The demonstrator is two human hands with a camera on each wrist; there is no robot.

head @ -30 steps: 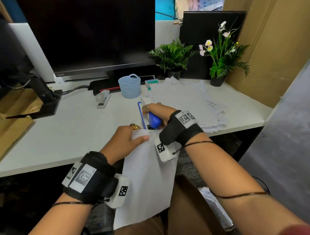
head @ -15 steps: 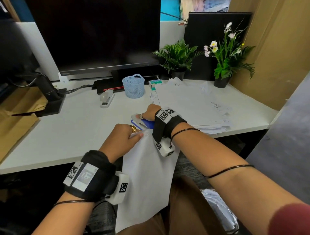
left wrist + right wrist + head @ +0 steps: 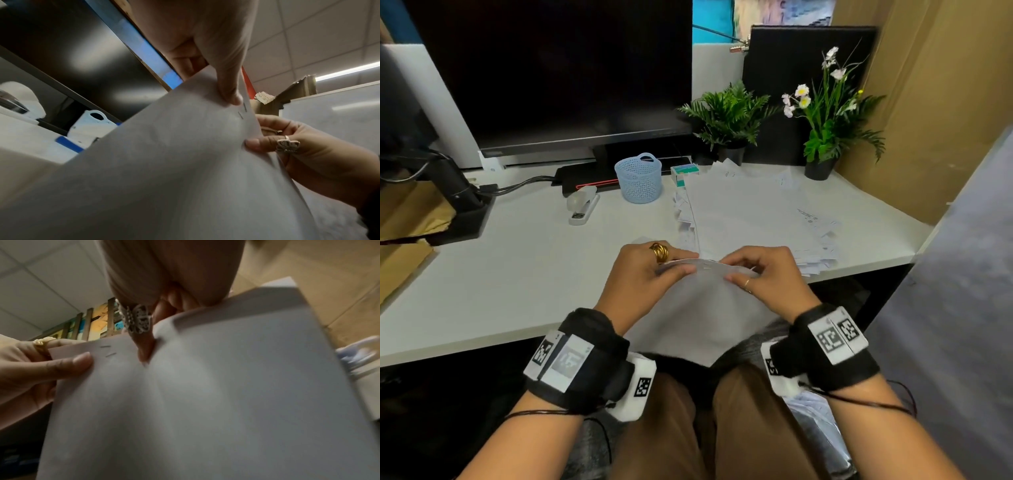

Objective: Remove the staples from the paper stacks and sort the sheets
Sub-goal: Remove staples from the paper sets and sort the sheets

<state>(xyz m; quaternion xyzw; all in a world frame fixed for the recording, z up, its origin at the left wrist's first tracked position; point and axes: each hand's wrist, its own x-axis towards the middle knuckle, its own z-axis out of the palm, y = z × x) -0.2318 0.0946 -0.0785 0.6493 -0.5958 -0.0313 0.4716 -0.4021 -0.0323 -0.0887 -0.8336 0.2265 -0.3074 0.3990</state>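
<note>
Both hands pinch the top edge of the stack [image 3: 698,308] over the lap — left hand [image 3: 643,277] and right hand [image 3: 763,277] flanking two staples [image 3: 108,350]. Thin, floppy paper, likely to tear — best held close beside the staples.

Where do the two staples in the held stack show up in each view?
Head: hidden; only the stack's top edge shows between the left hand and right hand.
Left wrist: staples right of centre, near the edge, under the left thumb tip.
Right wrist: staples upper left, beside the left thumb.
Shared landmark: the gold ring on the left hand, also in the right wrist view.
</note>
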